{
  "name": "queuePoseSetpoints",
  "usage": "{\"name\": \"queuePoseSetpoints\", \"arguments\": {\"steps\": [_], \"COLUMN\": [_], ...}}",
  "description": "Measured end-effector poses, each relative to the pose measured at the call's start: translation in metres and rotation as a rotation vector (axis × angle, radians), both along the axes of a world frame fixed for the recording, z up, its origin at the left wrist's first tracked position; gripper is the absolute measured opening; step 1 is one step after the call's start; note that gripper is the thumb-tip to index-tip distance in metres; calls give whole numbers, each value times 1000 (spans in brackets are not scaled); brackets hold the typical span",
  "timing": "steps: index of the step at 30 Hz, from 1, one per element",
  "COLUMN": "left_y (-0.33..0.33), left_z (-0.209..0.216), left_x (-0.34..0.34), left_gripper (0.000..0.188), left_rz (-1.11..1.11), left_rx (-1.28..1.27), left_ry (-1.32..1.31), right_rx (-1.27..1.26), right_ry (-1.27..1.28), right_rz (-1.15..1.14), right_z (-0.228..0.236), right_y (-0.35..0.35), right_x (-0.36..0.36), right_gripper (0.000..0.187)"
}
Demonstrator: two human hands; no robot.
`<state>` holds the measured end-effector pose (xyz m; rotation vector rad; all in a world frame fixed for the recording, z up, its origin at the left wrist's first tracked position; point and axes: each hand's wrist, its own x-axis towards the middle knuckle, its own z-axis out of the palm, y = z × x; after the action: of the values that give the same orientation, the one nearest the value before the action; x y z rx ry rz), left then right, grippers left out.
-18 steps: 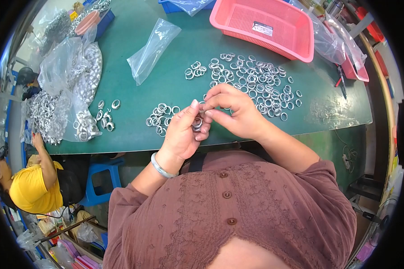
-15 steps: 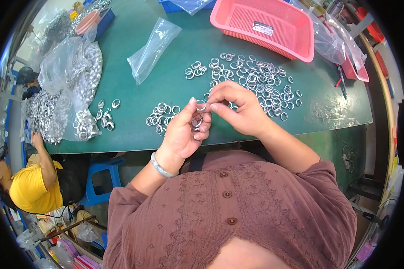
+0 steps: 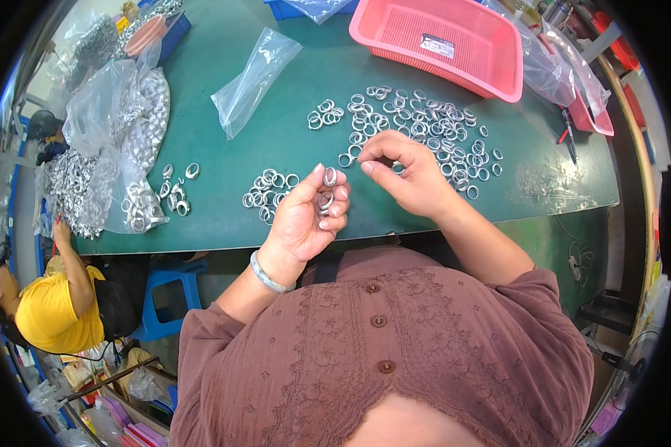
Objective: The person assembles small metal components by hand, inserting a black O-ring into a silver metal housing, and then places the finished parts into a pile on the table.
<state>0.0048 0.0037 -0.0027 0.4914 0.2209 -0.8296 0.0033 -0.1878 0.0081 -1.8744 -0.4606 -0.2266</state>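
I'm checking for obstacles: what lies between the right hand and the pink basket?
In the head view, silver-coloured rings lie spread on the green tabletop between the right hand and the pink basket.

Workshop: I'm at a green bench (image 3: 224, 179), loose rings (image 3: 432, 134) mid-frame, bagged metal parts (image 3: 147, 112) upper left, co-worker (image 3: 60, 313) lower left.

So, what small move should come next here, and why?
I'd guess the right hand should pick up one ring from the large scatter of rings. It is poised right beside them, apart from the left hand, which holds at least two rings of its own. Whether the right hand touches a ring now is hard to tell.
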Motion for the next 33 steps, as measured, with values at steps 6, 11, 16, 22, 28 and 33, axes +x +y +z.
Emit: {"name": "queuePoseSetpoints", "arguments": {"steps": [6, 11, 16, 22, 28, 33], "left_y": [3, 4, 5, 1, -7, -10], "left_z": [-3, -6, -9, -4, 5, 11], "left_x": [0, -2, -2, -4, -4, -5], "left_gripper": [24, 22, 20, 15, 11, 9], "left_rz": [20, 132, 150, 130, 146, 160], "left_rx": [8, 109, 238, 327, 362, 387], "left_ry": [3, -91, -119, -199, -284, -330], "right_rx": [-293, -549, -658, -271, 84, 319], "right_ry": [-250, -271, -333, -191, 211, 346], "right_rz": [-112, -93, -71, 53, 111, 164], "right_z": [-6, -16, -21, -11, 1, -5], "right_y": [2, 10, 11, 11, 14, 14], "right_x": [10, 18, 23, 19, 7, 6], "right_gripper": [10, 9, 8, 7, 5, 10]}}
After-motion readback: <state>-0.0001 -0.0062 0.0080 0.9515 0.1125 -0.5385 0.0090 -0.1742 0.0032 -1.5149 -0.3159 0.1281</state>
